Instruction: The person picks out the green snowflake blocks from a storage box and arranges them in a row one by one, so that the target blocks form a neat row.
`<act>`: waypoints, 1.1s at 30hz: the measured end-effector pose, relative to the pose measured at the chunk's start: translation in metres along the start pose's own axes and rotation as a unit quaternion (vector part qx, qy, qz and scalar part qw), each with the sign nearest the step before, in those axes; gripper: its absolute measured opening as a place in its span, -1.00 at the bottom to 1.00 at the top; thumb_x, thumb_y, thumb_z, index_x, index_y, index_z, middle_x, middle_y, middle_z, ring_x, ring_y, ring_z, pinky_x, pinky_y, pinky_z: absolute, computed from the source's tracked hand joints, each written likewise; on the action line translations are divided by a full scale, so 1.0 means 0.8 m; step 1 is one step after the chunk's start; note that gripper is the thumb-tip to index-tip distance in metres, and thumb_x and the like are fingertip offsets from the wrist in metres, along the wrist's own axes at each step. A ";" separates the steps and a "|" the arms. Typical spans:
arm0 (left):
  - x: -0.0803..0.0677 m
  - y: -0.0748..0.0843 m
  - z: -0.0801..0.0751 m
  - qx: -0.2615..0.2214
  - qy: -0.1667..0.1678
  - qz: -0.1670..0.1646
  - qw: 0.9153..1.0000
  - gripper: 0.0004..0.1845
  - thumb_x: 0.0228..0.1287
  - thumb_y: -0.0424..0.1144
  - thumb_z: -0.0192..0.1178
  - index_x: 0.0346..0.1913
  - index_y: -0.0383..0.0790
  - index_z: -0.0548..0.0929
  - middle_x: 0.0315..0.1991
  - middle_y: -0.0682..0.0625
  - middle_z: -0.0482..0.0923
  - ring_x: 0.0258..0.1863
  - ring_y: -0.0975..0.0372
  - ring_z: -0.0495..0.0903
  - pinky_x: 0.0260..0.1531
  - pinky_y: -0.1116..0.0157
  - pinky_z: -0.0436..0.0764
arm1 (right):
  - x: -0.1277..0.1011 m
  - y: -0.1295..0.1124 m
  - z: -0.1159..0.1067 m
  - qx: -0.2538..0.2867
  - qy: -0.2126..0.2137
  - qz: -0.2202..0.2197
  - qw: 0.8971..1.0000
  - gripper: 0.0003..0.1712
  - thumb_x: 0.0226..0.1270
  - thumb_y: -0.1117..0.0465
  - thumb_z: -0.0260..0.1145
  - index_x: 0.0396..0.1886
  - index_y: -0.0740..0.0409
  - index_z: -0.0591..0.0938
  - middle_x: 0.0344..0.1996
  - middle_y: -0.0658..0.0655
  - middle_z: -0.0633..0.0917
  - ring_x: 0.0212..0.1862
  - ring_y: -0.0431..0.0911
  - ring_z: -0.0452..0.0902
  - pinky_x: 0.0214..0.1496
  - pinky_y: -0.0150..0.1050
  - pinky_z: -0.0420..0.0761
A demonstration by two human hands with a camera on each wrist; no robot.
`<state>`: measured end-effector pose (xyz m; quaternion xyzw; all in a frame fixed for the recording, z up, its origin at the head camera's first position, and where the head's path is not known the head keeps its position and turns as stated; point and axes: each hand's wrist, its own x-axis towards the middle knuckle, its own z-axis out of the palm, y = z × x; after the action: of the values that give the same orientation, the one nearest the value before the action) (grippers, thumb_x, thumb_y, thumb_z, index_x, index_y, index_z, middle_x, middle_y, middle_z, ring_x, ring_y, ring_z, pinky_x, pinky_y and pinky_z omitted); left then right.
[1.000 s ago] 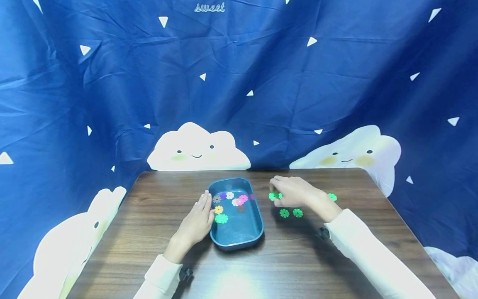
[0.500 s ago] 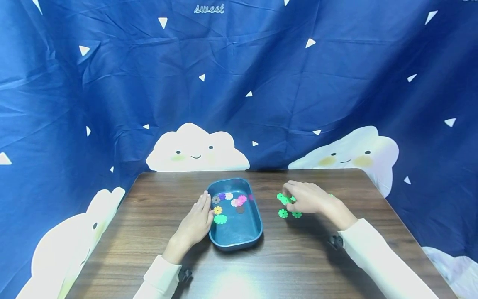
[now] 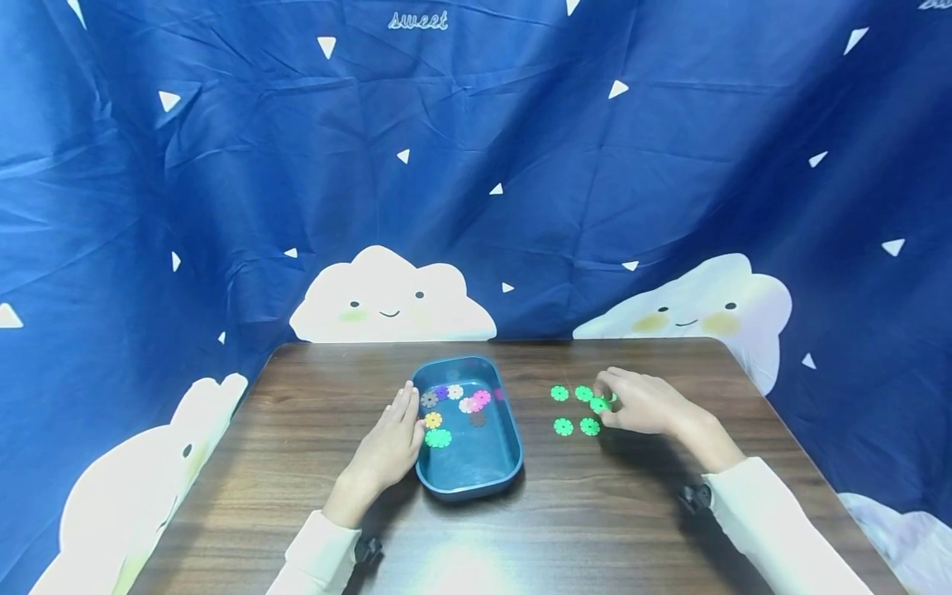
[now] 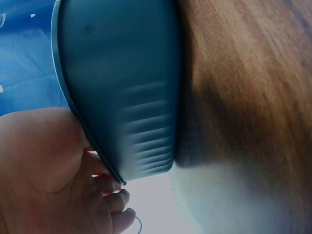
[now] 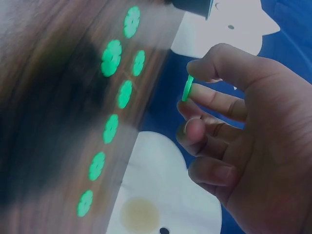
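Observation:
My right hand (image 3: pixel 643 402) pinches a green snowflake disc (image 5: pixel 187 88) between thumb and index finger, its edge showing in the right wrist view. In the head view that hand is over the right end of a group of green snowflake discs (image 3: pixel 563 427) on the table. A row of these discs (image 5: pixel 110 128) runs along the wood in the right wrist view. My left hand (image 3: pixel 388 442) rests with straight fingers along the left rim of a blue tray (image 3: pixel 470 493). Close up, its palm and fingers lie against the tray's outer edge (image 4: pixel 63 83).
Inside the tray lie several snowflake discs: an orange one (image 3: pixel 433 421), green ones (image 3: pixel 439 439), and pink, white, purple, grey and brown ones toward the back. The brown wooden table (image 3: pixel 335 372) ends at a blue curtain (image 3: pixel 476 207) with clouds printed on it.
My right hand has moved to the right over the green discs, with a disc pinched in it, uncovering those on the left. My left hand has stayed on the tray.

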<state>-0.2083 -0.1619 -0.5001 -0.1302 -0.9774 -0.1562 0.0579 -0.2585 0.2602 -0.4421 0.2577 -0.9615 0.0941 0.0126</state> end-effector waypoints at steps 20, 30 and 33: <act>0.000 -0.001 -0.001 -0.002 -0.007 -0.003 1.000 -0.36 0.56 -0.06 -0.20 0.52 -0.36 0.06 0.58 -0.18 -0.08 0.57 0.04 -0.04 0.52 0.04 0.11 | -0.025 0.043 0.031 0.013 0.008 0.037 0.999 -0.66 0.04 0.08 0.44 -0.15 -0.03 0.60 -0.31 -0.11 0.56 -0.36 -0.21 0.42 -0.41 -0.22 0.45; 0.001 -0.001 -0.002 0.006 -0.004 0.000 1.000 -0.36 0.54 -0.10 -0.14 0.52 -0.37 0.06 0.57 -0.21 -0.06 0.57 0.03 -0.03 0.52 0.03 0.11 | -0.022 0.054 0.054 0.031 0.002 0.039 0.999 -0.69 0.11 0.07 0.45 -0.17 -0.01 0.61 -0.23 -0.06 0.63 -0.30 -0.22 0.44 -0.33 -0.21 0.49; 0.001 -0.001 0.000 0.005 -0.004 -0.001 1.000 -0.36 0.55 -0.09 -0.15 0.52 -0.36 0.07 0.57 -0.20 -0.06 0.57 0.03 -0.03 0.52 0.03 0.11 | -0.022 0.055 0.059 0.039 -0.001 0.039 0.998 -0.70 0.12 0.07 0.45 -0.16 0.00 0.61 -0.21 -0.06 0.64 -0.33 -0.25 0.43 -0.34 -0.23 0.50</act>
<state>-0.2094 -0.1624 -0.4999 -0.1297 -0.9785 -0.1509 0.0548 -0.2636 0.2976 -0.4976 0.2200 -0.9667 0.1311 -0.0025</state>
